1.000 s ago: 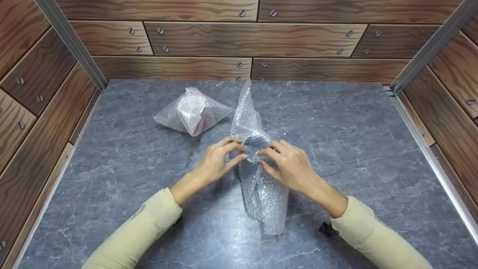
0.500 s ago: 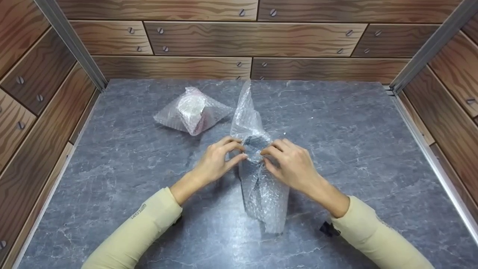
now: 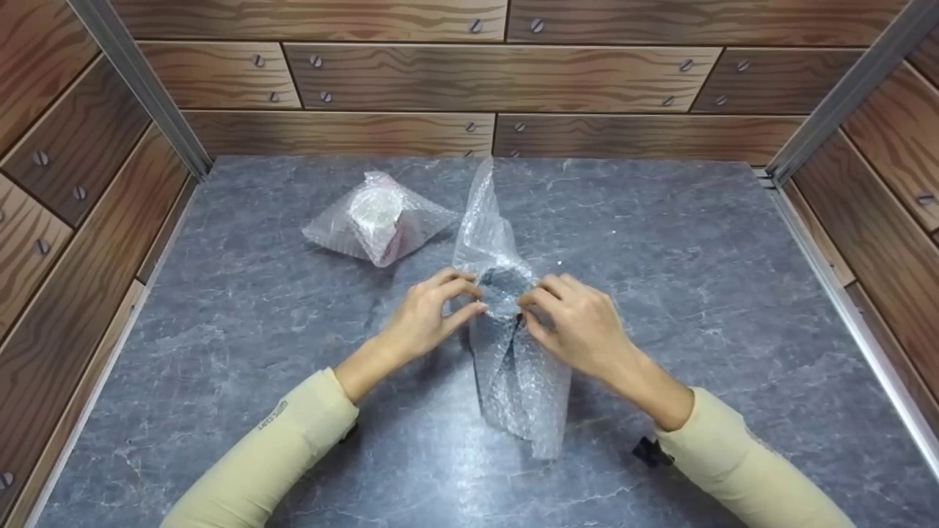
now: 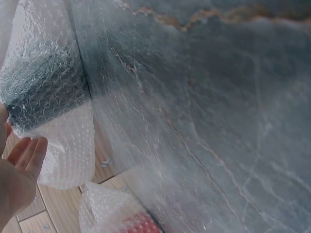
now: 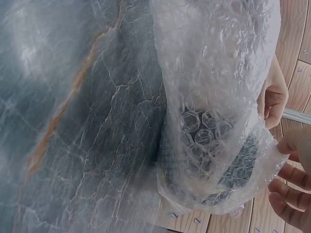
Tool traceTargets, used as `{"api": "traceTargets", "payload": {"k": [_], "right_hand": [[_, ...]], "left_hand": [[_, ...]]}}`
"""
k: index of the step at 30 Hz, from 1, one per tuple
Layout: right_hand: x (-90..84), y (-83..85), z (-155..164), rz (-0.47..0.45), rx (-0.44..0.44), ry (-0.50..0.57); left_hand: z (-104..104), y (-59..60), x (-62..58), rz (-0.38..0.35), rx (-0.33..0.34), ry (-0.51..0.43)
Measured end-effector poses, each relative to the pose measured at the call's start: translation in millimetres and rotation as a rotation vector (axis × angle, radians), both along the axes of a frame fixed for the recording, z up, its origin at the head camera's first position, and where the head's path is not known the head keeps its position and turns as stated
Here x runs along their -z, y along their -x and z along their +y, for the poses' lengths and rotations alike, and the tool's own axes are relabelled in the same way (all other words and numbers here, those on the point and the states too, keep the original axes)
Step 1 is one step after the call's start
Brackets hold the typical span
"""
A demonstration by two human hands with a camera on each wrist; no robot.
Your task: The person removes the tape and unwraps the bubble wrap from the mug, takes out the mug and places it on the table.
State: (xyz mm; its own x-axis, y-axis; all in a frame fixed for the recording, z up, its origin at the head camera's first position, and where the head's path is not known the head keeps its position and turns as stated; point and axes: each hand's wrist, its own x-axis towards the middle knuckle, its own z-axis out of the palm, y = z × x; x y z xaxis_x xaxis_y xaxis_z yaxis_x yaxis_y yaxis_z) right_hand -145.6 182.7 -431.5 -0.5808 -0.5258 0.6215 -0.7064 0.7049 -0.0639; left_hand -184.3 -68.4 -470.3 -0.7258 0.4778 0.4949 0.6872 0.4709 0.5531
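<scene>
- The grey marbled bench point(image 3: 697, 308) carries everything, inside wooden walls point(image 3: 499, 77).
- A long sheet of bubble wrap point(image 3: 513, 367) lies mid-bench, around a dark object point(image 3: 505, 282).
- A wrapped bundle point(image 3: 378, 218) sits apart, behind-left.
- The left hand point(image 3: 425, 315) and right hand point(image 3: 576, 323) pinch the wrap from both sides.
- Risk: the slick wrap could slip loose and spring open.

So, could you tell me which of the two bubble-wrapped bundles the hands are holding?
The dark-cored bundle at mid-table, gripped between the left hand and right hand. The pinkish bundle lies untouched beyond the left hand.
</scene>
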Motion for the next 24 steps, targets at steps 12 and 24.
{"api": "traceTargets", "payload": {"k": [12, 24], "right_hand": [[-2.1, -2.3, 6, 0.041, 0.001, 0.009], [-5.5, -5.5, 11, 0.049, 0.006, 0.017]], "left_hand": [[-1, 0.0, 0.0, -0.016, 0.002, 0.007], [-1, -1.0, -0.4, -0.031, 0.008, -0.003]]}}
